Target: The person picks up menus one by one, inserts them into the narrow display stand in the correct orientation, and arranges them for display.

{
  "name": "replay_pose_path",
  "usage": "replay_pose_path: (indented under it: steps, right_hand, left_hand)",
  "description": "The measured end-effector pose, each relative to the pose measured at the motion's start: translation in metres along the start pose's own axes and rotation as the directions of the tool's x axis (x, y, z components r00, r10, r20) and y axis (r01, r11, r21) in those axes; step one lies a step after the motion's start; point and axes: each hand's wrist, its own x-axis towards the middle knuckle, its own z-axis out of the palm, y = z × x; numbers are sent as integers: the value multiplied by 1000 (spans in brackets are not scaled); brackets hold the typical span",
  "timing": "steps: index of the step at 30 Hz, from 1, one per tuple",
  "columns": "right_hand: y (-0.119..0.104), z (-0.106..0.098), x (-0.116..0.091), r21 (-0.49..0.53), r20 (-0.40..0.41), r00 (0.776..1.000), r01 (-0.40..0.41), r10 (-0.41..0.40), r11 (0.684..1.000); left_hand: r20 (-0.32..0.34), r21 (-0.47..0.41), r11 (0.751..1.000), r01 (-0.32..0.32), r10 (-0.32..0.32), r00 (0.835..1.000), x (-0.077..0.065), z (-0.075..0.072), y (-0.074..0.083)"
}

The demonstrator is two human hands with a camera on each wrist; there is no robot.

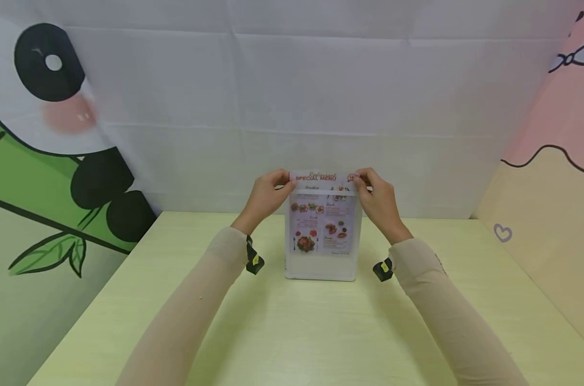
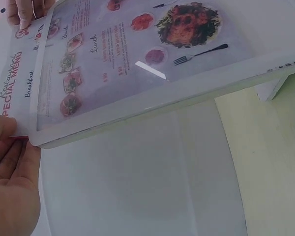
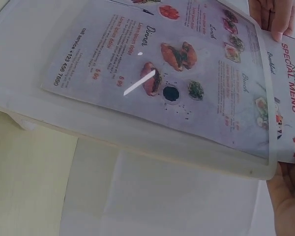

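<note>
A printed menu sheet [image 1: 316, 178] headed "Restaurant Special Menu" sits partly inside a clear, white-edged upright display stand [image 1: 320, 268]. Its top strip sticks out above the stand's upper edge. My left hand [image 1: 267, 193] pinches the sheet's upper left corner between thumb and fingers. At the upper right corner, my right hand [image 1: 379, 201] pinches it the same way. In the left wrist view, the left hand [image 2: 14, 182] is beside the stand's top corner, its thumb on the paper. The right wrist view shows the right hand [image 3: 287, 196] partly cut off by the frame edge.
The stand is on a pale yellow-green table [image 1: 292, 327]. Behind it hangs a creased white backdrop [image 1: 316, 91]. A cartoon-painted panel [image 1: 45, 203] rises on the left, and a pink and cream one [image 1: 547, 214] on the right. Small black wrist cameras are strapped to both wrists.
</note>
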Motion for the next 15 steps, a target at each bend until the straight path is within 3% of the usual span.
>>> replay_pose_path:
  steps: [15]
  right_hand:
    - [0, 0, 0, -26, 3, 1000, 18, -18, 1000]
  left_hand:
    - [-1, 14, 1000, -16, 16, 1000, 0, 0, 0]
